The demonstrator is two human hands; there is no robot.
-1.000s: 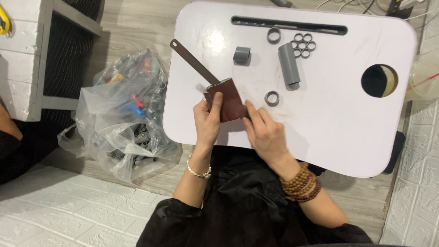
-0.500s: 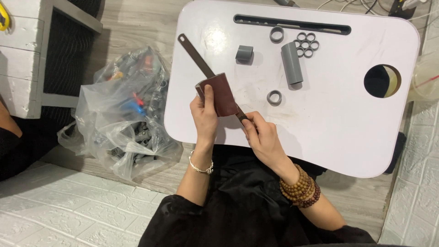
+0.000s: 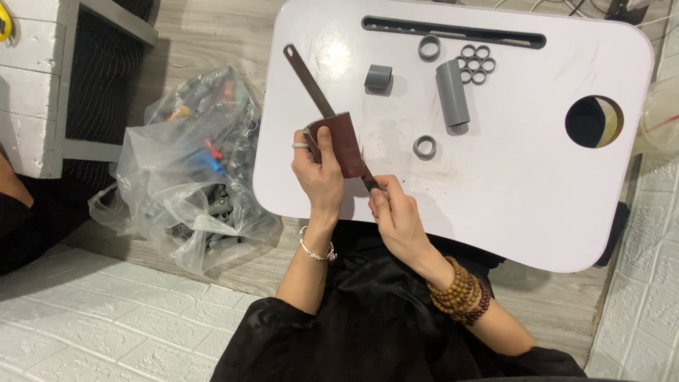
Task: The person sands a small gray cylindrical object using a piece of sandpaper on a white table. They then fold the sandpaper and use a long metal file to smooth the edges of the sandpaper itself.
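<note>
My left hand (image 3: 320, 173) grips a folded piece of dark reddish-brown sandpaper (image 3: 344, 143) that is wrapped around a long thin metal blade (image 3: 305, 76). The blade runs diagonally from the table's upper left down to my right hand (image 3: 397, 216), which pinches its lower end near the table's front edge. A ring sits on a finger of my left hand and a bracelet on its wrist; wooden beads circle my right wrist.
On the white lap table (image 3: 530, 191) lie a long grey tube (image 3: 451, 93), a short grey tube piece (image 3: 378, 76), two single grey rings (image 3: 424, 146) and a cluster of small rings (image 3: 474, 64). A clear plastic bag of parts (image 3: 191, 177) rests on the floor to the left.
The blade has slid up and to the left through the sandpaper. My right hand moved down toward the table's front edge, now holding the blade's end.
</note>
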